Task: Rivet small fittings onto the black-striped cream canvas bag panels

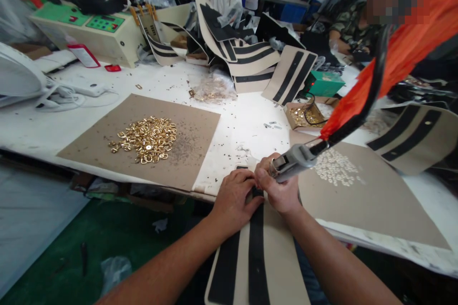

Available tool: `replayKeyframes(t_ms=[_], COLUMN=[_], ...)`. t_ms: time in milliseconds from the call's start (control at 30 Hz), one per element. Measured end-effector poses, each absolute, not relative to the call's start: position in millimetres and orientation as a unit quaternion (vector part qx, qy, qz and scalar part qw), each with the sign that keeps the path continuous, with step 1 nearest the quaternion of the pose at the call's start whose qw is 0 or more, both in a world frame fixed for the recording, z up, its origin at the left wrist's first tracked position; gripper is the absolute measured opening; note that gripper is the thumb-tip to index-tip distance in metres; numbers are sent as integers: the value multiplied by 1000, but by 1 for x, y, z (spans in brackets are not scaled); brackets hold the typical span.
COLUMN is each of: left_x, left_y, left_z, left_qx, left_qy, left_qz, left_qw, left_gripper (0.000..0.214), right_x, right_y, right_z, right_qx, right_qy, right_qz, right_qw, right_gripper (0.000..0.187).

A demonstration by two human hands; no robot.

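Note:
My right hand (277, 186) is wrapped round a grey air screwdriver (295, 162), whose black hose runs up to the right beside orange wrapping. The tool's nose points down-left toward my left hand, and its tip is hidden behind my fingers. My left hand (236, 198) is closed at the far part of a beige panel (279, 248) with black stripes, thumb and fingers gripping near one stripe. Any small part between those fingers is hidden. The panel lies from the table edge toward my lap.
Gold buckles (150, 138) lie heaped on a brown board (200, 128) at left. Small pale rings (336, 167) lie on another board (397, 205) at right. Striped panels (291, 74) are piled behind, near a box of gold parts (306, 116). Other people sit or stand beyond the table.

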State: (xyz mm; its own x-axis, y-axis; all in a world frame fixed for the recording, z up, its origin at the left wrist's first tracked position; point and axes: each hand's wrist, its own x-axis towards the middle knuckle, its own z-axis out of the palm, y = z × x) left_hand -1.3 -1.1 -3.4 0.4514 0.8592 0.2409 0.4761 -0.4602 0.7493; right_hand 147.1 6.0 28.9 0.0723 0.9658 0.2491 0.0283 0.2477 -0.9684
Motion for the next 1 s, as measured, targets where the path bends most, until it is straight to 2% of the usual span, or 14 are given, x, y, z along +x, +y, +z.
replayKeyframes(t_ms=[133, 267, 367, 500, 700, 867, 1000], left_x=[-1, -1, -3, -7, -27, -85, -118], left_y=[0, -1, -5, -8, -16, -39, -50], left_z=[-2, 4, 10, 16, 25, -4, -45], left_qx=[811, 826, 824, 825, 830, 861, 922], left_qy=[411, 412, 415, 414, 414, 354, 231], left_qz=[303, 286, 293, 289, 302, 342, 310], left_qw=[284, 257, 252, 253, 221, 131, 25], left_gripper=[29, 39, 35, 34, 36, 40, 47], right_x=[140, 131, 133, 162, 248, 304, 326], right_y=[0, 0, -10, -43, -103, -144, -159], right_z=[35, 64, 91, 104, 54, -6, -42], right_qx=[-494, -503, -494, -574, -726, -749, -746], right_qy=[-541, -530, -524, -486, -481, -475, -504], right_qz=[345, 372, 373, 302, 187, 162, 129], right_qw=[587, 572, 585, 586, 454, 432, 416], right_gripper=[26, 32, 36, 48, 63, 68, 57])
